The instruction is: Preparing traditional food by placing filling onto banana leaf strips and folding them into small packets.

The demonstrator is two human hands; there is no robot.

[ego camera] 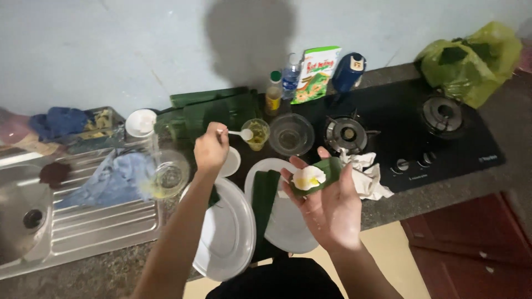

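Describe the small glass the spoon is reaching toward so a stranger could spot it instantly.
Start at the black gas hob. Left of its burners stands a clear glass bowl, and left of that the small clear drinking glass with yellowish liquid. It alone has the left hand's white plastic spoon at its rim.

Left hand (211, 148) hiding spoon (242, 133) handle. Leaf (321, 176) under white dough (308, 178) partly covered. Steel sink (33, 221) running off left edge. Yellowish bowl (166, 178) blurring. Stove knobs (413, 163) too small for reading.
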